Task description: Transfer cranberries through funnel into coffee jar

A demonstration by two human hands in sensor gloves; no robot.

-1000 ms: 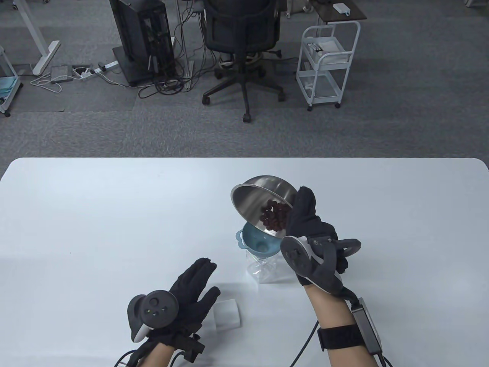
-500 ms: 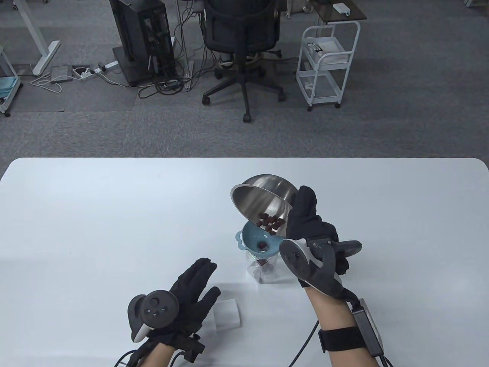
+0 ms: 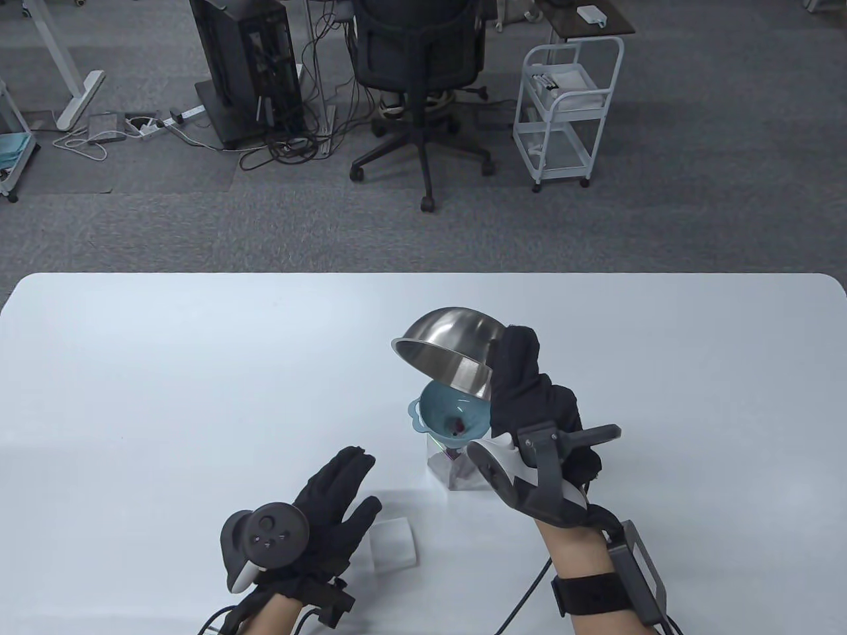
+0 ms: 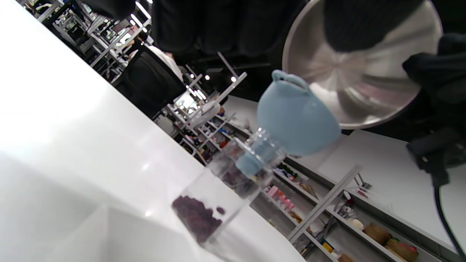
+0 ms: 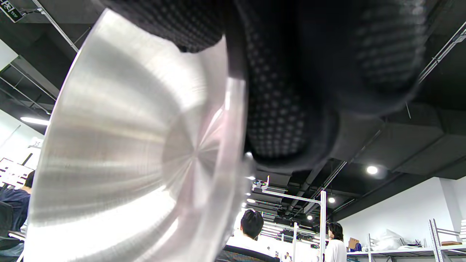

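My right hand [image 3: 523, 390] grips the rim of a steel bowl [image 3: 450, 340] and holds it tipped steeply, mouth down, over a light blue funnel [image 3: 440, 413]. The funnel stands in the neck of a clear jar [image 3: 460, 466] on the white table [image 3: 165, 370]. A cranberry or two [image 3: 456, 423] sit at the funnel's throat. In the left wrist view the jar [image 4: 214, 203] holds dark cranberries [image 4: 196, 218] at its bottom, under the funnel [image 4: 295, 116] and bowl [image 4: 364, 72]. In the right wrist view gloved fingers [image 5: 284, 120] press the bowl's rim [image 5: 233, 145]. My left hand [image 3: 324, 509] lies flat and empty on the table.
A small white lid-like square [image 3: 394, 546] lies on the table just right of my left hand. Beyond the table's far edge stand an office chair [image 3: 417, 73], a computer tower [image 3: 245, 66] and a white trolley [image 3: 569, 106].
The right hand has tipped the bowl further, mouth down. The cranberries have slid out of it through the funnel into the jar. The left hand has not moved.
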